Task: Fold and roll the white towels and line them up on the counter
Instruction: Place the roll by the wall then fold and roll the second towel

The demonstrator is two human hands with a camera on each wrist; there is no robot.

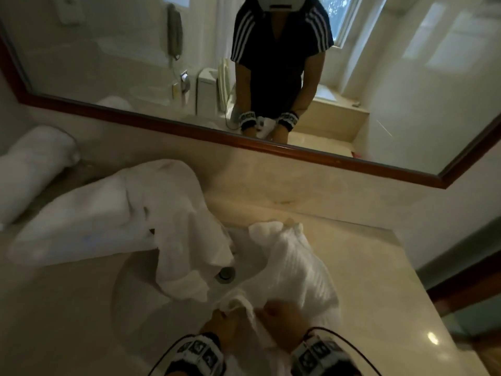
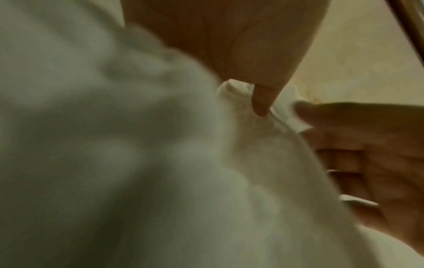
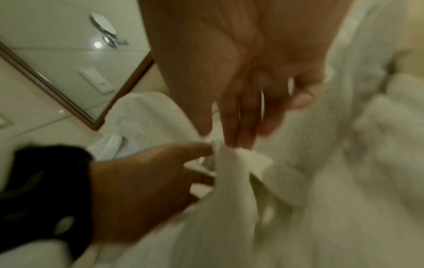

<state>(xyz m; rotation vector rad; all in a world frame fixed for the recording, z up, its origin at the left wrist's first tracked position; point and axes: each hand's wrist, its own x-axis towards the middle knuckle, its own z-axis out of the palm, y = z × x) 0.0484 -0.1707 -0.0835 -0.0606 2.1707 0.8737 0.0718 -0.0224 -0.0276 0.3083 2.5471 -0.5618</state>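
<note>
Counter [image 1: 352,267] carries three white towels; my left hand [image 1: 219,325] and right hand [image 1: 282,318] pinch one towel [image 1: 295,270], its lower part cut off.

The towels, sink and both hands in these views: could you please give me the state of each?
Ribbed towel: unfolded, edge gathered between both hands.
Second towel: crumpled, draped into the sink.
Rolled towel: rolled, lying on the counter.
Sink: drain stopper visible.
Left hand: pinching the ribbed towel.
Right hand: pinching the ribbed towel.
</note>
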